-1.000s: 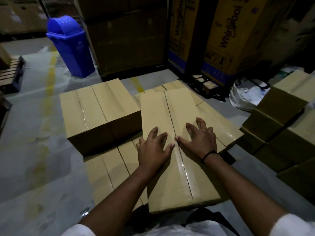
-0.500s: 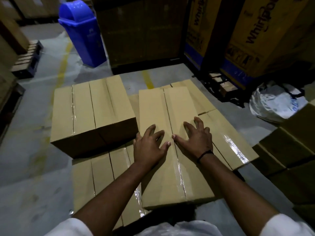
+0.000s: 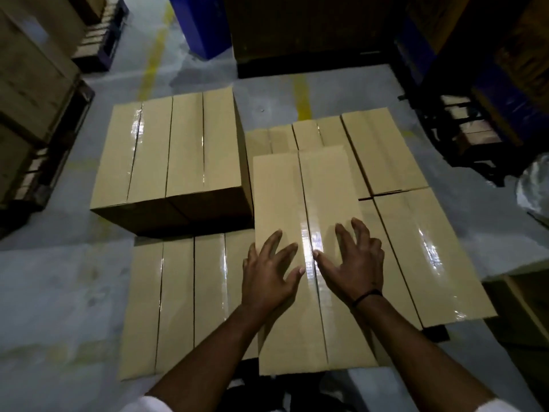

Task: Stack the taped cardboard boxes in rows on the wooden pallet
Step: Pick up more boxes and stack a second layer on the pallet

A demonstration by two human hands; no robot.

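A long taped cardboard box (image 3: 300,203) lies on top of a lower layer of boxes (image 3: 184,292). My left hand (image 3: 267,272) and my right hand (image 3: 353,263) press flat on its top, fingers spread, either side of the shiny tape seam. To the left, two more boxes (image 3: 172,153) stand side by side on the lower layer. Further low boxes (image 3: 416,248) lie to the right and behind. The pallet beneath is almost wholly hidden; a dark corner (image 3: 436,334) shows at the right.
A blue bin (image 3: 202,22) stands at the back on the grey floor, near yellow floor lines. Large cartons fill the back and the left side. Another pallet (image 3: 101,40) sits at the far left. More boxes (image 3: 523,307) stand at the right, with a plastic bag (image 3: 534,185) beyond.
The view has moved forward and tilted down over the stack. The top box has slid away from me under both hands, closer to the two raised boxes.
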